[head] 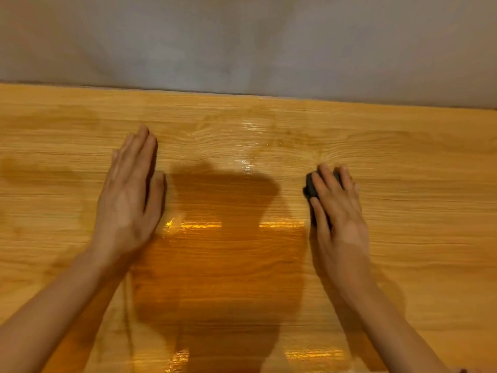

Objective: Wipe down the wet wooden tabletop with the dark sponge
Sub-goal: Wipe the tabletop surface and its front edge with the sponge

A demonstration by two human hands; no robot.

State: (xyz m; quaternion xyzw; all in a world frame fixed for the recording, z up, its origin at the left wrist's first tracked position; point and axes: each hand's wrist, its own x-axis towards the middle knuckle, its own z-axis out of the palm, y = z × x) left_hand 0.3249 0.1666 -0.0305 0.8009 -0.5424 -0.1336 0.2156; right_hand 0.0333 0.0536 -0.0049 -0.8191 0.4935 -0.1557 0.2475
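The person's right hand (336, 203) lay over the dark sponge (312, 185) on the wooden tabletop (416, 238), fingers curved over its top and thumb along its near side, so the grip was closed loosely around the sponge and pressed it down. Only the sponge's left edge and a sliver between the fingers showed; the rest was hidden under the hand. The left hand (129, 195) rested flat on the tabletop well apart to the left, fingers straight and together, holding nothing. Between the two hands a broad wet patch (215, 251) darkened the wood, with bright glints of standing water (196, 224) along its upper edge and more near the bottom of the view. Fainter damp marks (40, 170) showed at the far left. A grey wall (242, 44) ran behind the tabletop's far edge.

Judged from this, most of the wiping remained. The sponge sat just beside the wet patch's right edge, so a fast stroke could push the water ahead of it rather than soak it up, perhaps toward the near edge and off the tabletop. A saturated sponge would likely leave streaks. The flat left hand, bearing on a slick surface, could slide if weight were leaned onto it. The pale damp marks at the left could be missed.
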